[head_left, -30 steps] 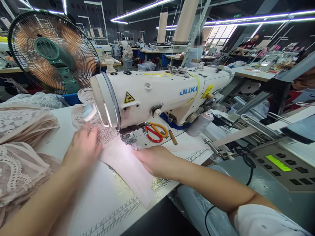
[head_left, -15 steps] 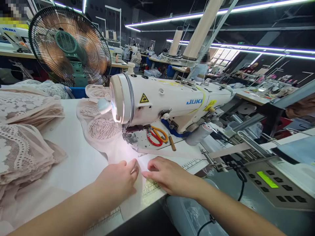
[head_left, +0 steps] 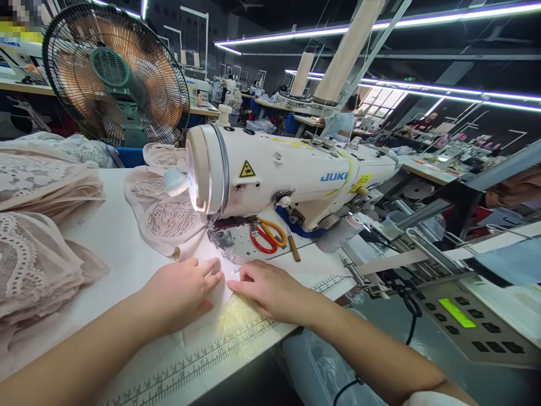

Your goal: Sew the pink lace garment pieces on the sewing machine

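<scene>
Fabric (head_left: 205, 248), thin and pale pink, has slid up from the lower centre of the frame since half a second ago, baring more of the black-marked ruler strip (head_left: 177, 378), while the bare left hand (head_left: 181, 293) and bare right hand (head_left: 274, 290) have shifted slightly up and left. It lies at the centre, below the white sewing machine (head_left: 262, 169), between the hands and partly under the half-bent left fingers; the right thumb and forefinger curl slightly apart, and whether either hand pinches it I cannot tell.
</scene>
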A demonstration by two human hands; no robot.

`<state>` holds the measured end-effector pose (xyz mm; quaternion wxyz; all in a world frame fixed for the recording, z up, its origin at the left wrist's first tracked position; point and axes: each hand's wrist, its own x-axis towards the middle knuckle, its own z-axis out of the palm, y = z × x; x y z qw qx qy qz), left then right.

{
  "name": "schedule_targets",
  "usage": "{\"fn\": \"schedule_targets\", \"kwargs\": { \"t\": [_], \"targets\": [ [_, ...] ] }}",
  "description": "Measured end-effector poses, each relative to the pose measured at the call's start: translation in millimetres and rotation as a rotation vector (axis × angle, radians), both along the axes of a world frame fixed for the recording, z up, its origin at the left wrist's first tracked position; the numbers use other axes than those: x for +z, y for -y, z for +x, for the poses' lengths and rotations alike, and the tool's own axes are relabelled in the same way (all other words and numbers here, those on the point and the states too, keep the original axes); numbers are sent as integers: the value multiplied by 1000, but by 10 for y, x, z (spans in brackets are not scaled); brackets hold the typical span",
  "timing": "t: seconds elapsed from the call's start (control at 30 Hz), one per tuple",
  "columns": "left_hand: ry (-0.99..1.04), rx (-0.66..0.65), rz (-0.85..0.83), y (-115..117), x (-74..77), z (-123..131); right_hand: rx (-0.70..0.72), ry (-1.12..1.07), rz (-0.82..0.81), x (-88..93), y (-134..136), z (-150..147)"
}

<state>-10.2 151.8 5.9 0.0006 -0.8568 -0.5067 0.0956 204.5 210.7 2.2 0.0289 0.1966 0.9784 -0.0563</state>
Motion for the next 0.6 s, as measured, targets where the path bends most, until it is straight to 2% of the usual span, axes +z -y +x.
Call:
{"fn": "schedule_targets", "kwargs": {
  "t": [0.3, 0.47, 0.6],
  "targets": [
    [-24, 18, 86, -100, -40, -161, -59, 62, 87, -32, -91, -157],
    [-41, 16, 167, -146, -49, -270, -105, 127, 105, 40, -87, -273],
    [-119, -7, 260, -153, -82, -254, -149, 187, 81, 97, -73, -335]
  ]
}}
